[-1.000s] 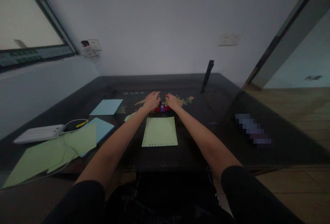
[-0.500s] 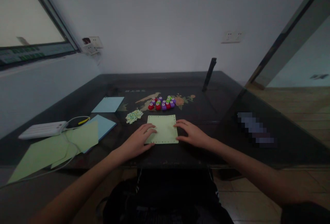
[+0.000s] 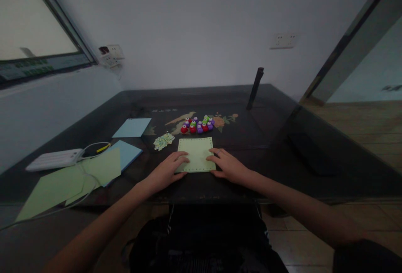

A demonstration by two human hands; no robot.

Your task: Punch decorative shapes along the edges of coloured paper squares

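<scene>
A light green square sheet (image 3: pixel 197 153) with small marks along its edges lies flat on the dark table. My left hand (image 3: pixel 169 168) rests on its left edge, fingers apart. On the right edge lies my right hand (image 3: pixel 228 165), its fingers spread and touching the paper. Beyond the sheet sits a cluster of red, purple and green eyed toys (image 3: pixel 197 125). A small pile of pale green and white paper bits (image 3: pixel 163 141) is just left of the sheet's top corner.
Green sheets (image 3: pixel 63 183), blue sheets (image 3: pixel 127 153), another blue sheet (image 3: pixel 132 127) and a white device (image 3: pixel 55 160) with a cable are at left. A black upright object (image 3: pixel 255 88) stands back right; a dark flat object (image 3: pixel 312 154) lies at right.
The green sheet has shifted slightly away from me. My right hand has moved a little left, further onto the sheet; my left hand has barely moved.
</scene>
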